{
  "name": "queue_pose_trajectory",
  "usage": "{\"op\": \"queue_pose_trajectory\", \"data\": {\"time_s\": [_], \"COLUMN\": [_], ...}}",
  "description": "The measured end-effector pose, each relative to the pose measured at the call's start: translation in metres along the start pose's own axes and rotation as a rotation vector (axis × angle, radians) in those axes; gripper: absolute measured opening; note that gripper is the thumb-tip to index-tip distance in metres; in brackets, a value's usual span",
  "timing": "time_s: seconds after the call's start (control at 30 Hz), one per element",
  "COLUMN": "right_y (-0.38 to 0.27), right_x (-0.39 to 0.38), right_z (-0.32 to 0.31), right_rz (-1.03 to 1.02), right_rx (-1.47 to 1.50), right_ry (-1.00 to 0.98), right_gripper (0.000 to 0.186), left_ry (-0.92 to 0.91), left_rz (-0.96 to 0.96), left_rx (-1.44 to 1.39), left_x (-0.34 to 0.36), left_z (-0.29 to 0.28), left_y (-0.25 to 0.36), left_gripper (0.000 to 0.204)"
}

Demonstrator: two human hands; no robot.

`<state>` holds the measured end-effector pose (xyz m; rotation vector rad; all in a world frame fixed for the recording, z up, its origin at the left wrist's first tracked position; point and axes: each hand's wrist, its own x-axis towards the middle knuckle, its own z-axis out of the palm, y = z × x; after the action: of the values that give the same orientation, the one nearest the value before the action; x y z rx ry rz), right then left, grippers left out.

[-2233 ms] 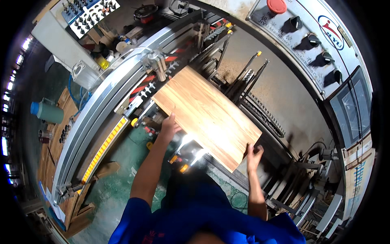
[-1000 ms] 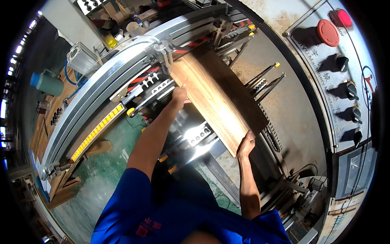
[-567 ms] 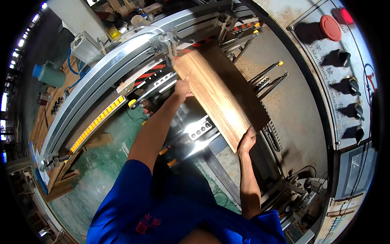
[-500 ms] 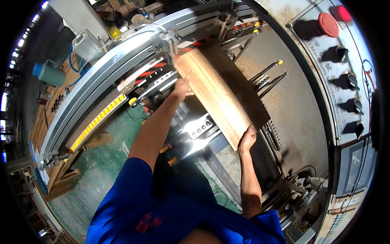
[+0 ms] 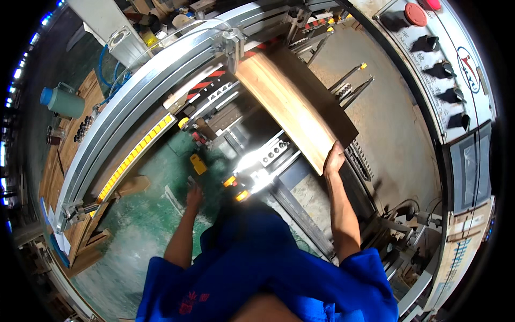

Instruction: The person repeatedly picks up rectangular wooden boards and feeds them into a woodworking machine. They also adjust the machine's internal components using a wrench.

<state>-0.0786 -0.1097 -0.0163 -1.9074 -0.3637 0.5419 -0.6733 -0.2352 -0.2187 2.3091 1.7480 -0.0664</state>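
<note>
A long wooden board [image 5: 287, 110] lies slanting across the machine's rails, its pale top brightly lit. My right hand [image 5: 335, 159] grips its near right corner, thumb on top and the other fingers hidden by the board. The board's far left corner is close to a metal clamp post [image 5: 233, 45] on the curved-looking machine beam. My left hand [image 5: 194, 196] is away from the board, low over the green floor. It holds nothing that I can see, and its slightly blurred fingers look loosely apart. Nearest to it is a yellow part [image 5: 198, 164] of the machine.
On the right stands a control panel [image 5: 448, 70] with a red push button [image 5: 416, 14] and several black knobs. Metal rods with yellow tips [image 5: 363, 66] stick out beyond the board. A green jug [image 5: 63, 102] with a blue lid stands on a wooden bench at left.
My left hand has let go of the board's left edge and drawn back toward my body. My right hand still grips the near end, which has shifted slightly away from me.
</note>
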Motion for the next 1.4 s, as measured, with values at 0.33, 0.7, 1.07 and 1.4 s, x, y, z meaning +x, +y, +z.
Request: {"op": "queue_pose_trajectory", "data": {"time_s": [0.33,0.7,1.07,1.4], "right_y": [0.031,0.019,0.031,0.02], "right_x": [0.027,0.017,0.028,0.009], "right_z": [-0.01,-0.004,-0.006,-0.009], "right_rz": [0.074,0.075,0.036,0.063], "right_rx": [-0.002,-0.189,-0.088,-0.064], "right_ry": [0.006,0.062,0.091,0.056], "right_gripper": [0.086,0.095,0.089,0.085], "left_ry": [-0.689,0.111,-0.294,-0.156], "left_rz": [-0.257,-0.655,-0.584,-0.28], "left_rx": [-0.156,-1.296,-0.687,-0.422], "left_x": [-0.304,-0.213,-0.26,-0.312], "left_z": [0.06,-0.016,0.008,0.059], "left_y": [0.003,-0.035,-0.046,-0.046], "left_gripper": [0.018,0.017,0.012,0.014]}}
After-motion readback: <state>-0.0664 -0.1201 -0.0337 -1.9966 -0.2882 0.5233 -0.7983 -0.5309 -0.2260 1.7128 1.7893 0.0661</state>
